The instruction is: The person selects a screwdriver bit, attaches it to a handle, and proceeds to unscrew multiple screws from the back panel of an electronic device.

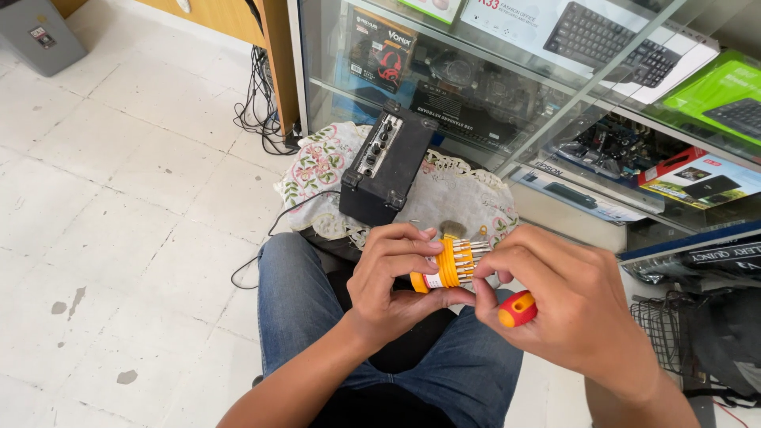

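Bit holder: orange bit holder point(445, 265), ringed with metal bits, is held over the lap, between both hands, just in front of the stool's cloth.
Left hand: the left hand point(392, 277) is curled closed round the holder, thumb beneath and fingers wrapped over the top and near end.
Right hand: the right hand point(567, 305) is closed too; its fingertips are pinched at the bit tips on the holder's far end, and a red-and-orange screwdriver handle point(517, 309) is tucked in the palm, its butt poking out below the thumb.
Legs: blue jeans point(317, 317) are seen beneath the hands, knees apart.
Amplifier: a small black amplifier point(386, 162) is stood tilted on a flowered lace cloth point(460, 198), just beyond the hands; a thin black cable point(281, 218) is trailed from it down to the floor.
Cabinet: a glass display cabinet point(555, 103) is set behind, stocked with boxed keyboards and headsets.
Floor: pale floor tiles point(119, 198) are spread to the left, with a tangle of black wires point(261, 103) by the cabinet's wooden corner.
Basket: a dark wire basket point(662, 329) is glimpsed at the right edge.
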